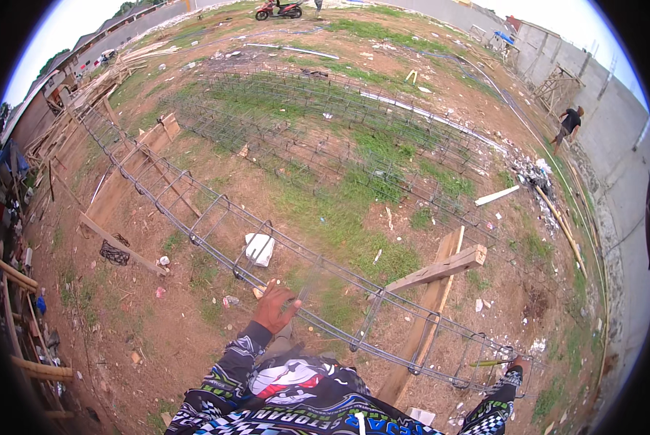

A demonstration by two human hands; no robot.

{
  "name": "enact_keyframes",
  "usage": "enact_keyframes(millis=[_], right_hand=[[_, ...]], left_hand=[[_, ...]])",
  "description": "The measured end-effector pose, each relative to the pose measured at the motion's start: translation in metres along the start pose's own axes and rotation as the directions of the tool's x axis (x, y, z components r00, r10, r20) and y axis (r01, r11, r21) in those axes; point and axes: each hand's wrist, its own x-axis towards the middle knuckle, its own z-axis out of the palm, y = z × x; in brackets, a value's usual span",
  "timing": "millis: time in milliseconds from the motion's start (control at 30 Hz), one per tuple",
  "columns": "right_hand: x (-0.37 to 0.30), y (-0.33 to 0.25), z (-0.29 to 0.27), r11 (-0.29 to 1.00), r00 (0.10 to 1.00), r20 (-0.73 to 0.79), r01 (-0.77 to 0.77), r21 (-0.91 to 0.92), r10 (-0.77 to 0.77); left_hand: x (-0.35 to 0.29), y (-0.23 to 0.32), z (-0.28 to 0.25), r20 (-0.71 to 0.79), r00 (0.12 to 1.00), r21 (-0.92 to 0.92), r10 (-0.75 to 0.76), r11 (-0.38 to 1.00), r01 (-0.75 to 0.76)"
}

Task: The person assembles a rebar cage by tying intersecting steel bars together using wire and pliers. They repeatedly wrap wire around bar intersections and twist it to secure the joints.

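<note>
A long cage of rebar (223, 250) with square stirrups runs from the far left to the near right in front of me. My left hand (274, 307) lies on its near bars, fingers stretched out and thumb apart. At the cage's right end my right hand (518, 363) is closed around a slim tool with a yellow-green handle (489, 362); the tool's kind is too small to make out. Under the cage, a wooden plank support (428, 326) with a slanted beam (441, 270) stands to the right. A white bag (259, 249) lies on the ground by the bars.
Beyond lie more rebar cages (325, 109) on the grass. Another wooden support (140, 147) stands at the left. A person (570, 127) is beside the grey wall (615, 145) at the far right. A red motorbike (278, 10) is parked at the back.
</note>
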Motion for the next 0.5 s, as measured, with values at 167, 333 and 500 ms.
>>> enact_keyframes(millis=[167,333,500], right_hand=[[-0.001,-0.009,0.017,1.0,0.999,0.041,0.018,0.017,-0.019],[0.037,-0.002,-0.048,0.826,0.948,0.313,-0.217,0.52,0.052],[-0.002,-0.003,-0.028,0.724,0.916,0.395,-0.318,0.611,0.069]], left_hand=[[-0.003,0.005,-0.009,0.054,0.997,0.023,-0.048,0.999,0.046],[-0.01,-0.006,-0.011,0.06,0.997,-0.026,-0.042,0.999,0.043],[0.001,0.009,-0.02,0.084,0.995,-0.003,-0.05,0.999,0.05]])
